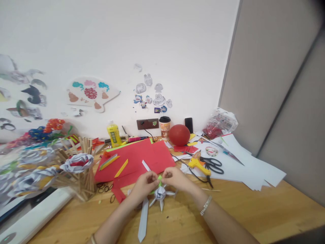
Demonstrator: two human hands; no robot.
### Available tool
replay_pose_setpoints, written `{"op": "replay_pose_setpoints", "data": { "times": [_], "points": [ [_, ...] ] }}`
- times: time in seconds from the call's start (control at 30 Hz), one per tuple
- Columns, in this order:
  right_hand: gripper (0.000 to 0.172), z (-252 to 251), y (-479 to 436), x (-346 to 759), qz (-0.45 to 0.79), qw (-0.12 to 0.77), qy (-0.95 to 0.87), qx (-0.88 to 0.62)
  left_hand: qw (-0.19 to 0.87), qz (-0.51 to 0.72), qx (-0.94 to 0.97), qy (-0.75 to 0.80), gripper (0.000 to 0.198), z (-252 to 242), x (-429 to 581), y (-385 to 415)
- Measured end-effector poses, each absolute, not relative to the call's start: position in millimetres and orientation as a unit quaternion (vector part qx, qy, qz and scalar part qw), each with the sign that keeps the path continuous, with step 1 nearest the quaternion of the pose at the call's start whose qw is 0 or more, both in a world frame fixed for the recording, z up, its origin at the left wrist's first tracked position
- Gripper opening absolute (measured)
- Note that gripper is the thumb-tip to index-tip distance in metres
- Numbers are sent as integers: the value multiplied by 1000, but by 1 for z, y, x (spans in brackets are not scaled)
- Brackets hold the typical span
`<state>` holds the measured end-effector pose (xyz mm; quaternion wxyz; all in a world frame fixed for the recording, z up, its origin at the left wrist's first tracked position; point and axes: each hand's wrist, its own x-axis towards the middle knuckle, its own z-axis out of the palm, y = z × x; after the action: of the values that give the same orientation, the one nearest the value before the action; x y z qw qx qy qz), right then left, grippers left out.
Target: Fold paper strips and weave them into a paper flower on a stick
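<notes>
Showing between left hand [146,183] and right hand [175,177] over the wooden table [243,210], the spiky folded-paper piece [160,194] looks light and easily creased — best steadied by its white middle [159,192]. Both hands, curled nearly closed, pinch its green tip [159,180]. A white paper strip [143,217] lies close; red cardstock [142,152], hot-glue gun [199,165] and scissors [215,164] crowd beyond.

The wooden tabletop [254,211] supports red paper sheets [158,152] at center, white sheets [243,174] at right, and a container [86,191] of sticks [87,149] at left. A pointed white strip [143,218] lies toward the near edge.
</notes>
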<state>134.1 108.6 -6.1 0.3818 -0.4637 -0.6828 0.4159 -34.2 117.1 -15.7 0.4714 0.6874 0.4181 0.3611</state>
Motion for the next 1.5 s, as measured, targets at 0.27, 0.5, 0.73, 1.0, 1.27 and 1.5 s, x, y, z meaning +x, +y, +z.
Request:
{"op": "replay_pose_setpoints", "data": {
  "times": [0.27,0.5,0.73,1.0,1.27,1.5],
  "points": [
    [7,-17,110,126,448,403,-657,-453,322,331,764,451,10,-5,-35,108],
    [11,-17,111,129,450,425,-656,-432,377,324,754,429,14,-11,-38,116],
    [11,-8,108,131,458,418,-659,-426,500,334,672,433,23,-14,-38,118],
    [10,-4,100,122,404,410,-657,-487,455,347,687,448,15,-10,-36,114],
    [11,-3,101,123,268,375,-737,-494,375,353,723,460,6,-19,-38,118],
    [11,-1,97,125,220,372,-760,-486,393,310,745,441,8,-19,-39,120]
  ]
}}
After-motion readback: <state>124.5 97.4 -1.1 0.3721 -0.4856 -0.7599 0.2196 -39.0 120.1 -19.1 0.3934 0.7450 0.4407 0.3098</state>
